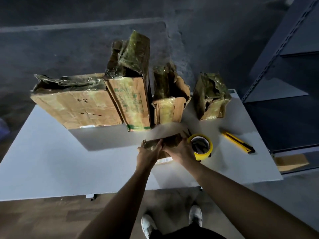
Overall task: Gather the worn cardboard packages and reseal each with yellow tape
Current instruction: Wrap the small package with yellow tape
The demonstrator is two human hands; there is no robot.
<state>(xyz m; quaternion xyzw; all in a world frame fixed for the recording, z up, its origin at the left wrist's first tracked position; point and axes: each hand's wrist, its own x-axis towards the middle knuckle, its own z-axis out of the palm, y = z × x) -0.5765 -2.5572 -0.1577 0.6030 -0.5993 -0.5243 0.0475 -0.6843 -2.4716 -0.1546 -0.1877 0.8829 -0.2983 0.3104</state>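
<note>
— Down at the near edge, what shows?
— Two white shoes (pixel 196 215) on a wood floor (pixel 34 219), and two bare forearms reaching forward over a white table (pixel 51 161).
— And the hands?
— Both hold one small package (pixel 172 138) of worn brown cardboard near the table's middle. The left hand (pixel 148 154) has its fingers curled round the package's left end. The right hand (pixel 179 150) grips the right part from above.
— Where is the tape?
— A yellow tape roll (pixel 202 147) lies flat on the table, close against the right hand on its right; whether they touch I cannot tell. Dark scissors (pixel 187 132) poke out behind the roll. Further right lies a yellow utility knife (pixel 238 142), apart from the roll.
— Beyond that?
— Four more packages stand in a row along the far side: a wide box (pixel 76 106), a tall box (pixel 131 100) hard against it, a middle box (pixel 165 109) just beside that, and a crumpled package (pixel 210 100) set apart at the right. All have torn tops under glossy tape. Dark metal shelving (pixel 284 66) rises at the right
</note>
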